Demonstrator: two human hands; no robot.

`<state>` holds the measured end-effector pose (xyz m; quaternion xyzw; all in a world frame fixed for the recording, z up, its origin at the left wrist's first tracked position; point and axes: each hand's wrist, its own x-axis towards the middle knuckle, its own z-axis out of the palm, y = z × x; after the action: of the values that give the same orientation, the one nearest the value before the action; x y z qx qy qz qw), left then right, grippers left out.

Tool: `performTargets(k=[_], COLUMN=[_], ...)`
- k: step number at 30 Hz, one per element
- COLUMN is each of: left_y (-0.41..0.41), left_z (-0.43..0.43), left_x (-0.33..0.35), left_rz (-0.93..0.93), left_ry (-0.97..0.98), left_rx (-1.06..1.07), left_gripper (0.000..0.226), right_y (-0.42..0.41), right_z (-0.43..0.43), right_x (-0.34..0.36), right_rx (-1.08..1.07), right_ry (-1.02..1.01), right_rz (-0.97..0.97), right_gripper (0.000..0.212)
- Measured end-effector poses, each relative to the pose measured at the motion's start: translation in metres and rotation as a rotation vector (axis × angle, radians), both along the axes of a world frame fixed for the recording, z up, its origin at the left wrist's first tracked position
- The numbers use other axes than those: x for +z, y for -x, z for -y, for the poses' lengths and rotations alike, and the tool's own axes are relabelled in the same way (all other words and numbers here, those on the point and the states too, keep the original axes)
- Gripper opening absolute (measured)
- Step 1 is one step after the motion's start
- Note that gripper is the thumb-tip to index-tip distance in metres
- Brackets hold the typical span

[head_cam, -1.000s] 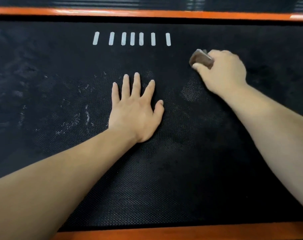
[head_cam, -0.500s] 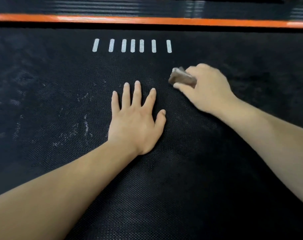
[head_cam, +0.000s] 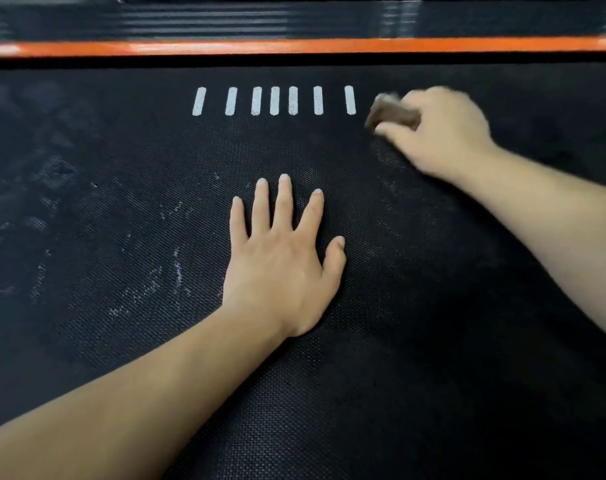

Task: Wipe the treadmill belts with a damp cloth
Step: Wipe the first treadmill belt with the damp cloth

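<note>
Nearby, white stripes (head_cam: pixel 274 100) beside cloth (head_cam: pixel 390 114); orange rail (head_cam: pixel 294 46) beyond.

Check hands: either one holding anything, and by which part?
Right hand grips the brown cloth by its right end, with the left end poking out; blur hides finer detail. Left hand holds nothing and lies flat on the belt.

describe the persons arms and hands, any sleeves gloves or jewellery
No gloves, rings or watch show on the left hand or the right hand, though the right one is motion-blurred. Both forearms are uncovered up to the frame edge, with no sleeve in view.
</note>
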<state>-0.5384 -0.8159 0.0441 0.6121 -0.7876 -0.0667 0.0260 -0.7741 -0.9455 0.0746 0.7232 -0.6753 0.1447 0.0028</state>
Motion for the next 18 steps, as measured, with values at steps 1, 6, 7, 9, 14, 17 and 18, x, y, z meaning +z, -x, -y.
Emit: performTargets(k=[1,6,7,9,14,17,18], left_y=[0.0,0.0,0.0,0.0,0.0,0.0,0.0], left_z=[0.0,0.0,0.0,0.001,0.0,0.0,0.0], left_x=[0.0,0.002,0.003,0.003,0.003,0.004,0.004], left_rz=[0.0,-0.007,-0.006,-0.006,-0.015,-0.021,-0.017], left_ry=[0.001,0.004,0.004,0.001,0.0,-0.003,-0.001], left_rx=[0.002,-0.002,-0.001,0.0,-0.001,0.001,0.002], left_gripper=[0.073,0.073,0.074,0.074,0.073,0.073,0.073], right_y=[0.008,-0.006,-0.015,-0.019,0.01,-0.018,-0.026], right_z=[0.017,0.049,0.044,0.039,0.086,0.082,0.078], right_x=[0.003,0.0,-0.003,-0.004,0.011,0.003,-0.001], right_rx=[-0.109,-0.187,-0.104,0.01,-0.391,-0.238,-0.144], right_ry=[0.016,0.022,0.01,-0.04,0.017,0.038,0.017], right_rz=[0.014,0.036,0.059,0.076,0.082,0.059,0.073], right_gripper=[0.039,0.04,0.039,0.04,0.051,0.045,0.042])
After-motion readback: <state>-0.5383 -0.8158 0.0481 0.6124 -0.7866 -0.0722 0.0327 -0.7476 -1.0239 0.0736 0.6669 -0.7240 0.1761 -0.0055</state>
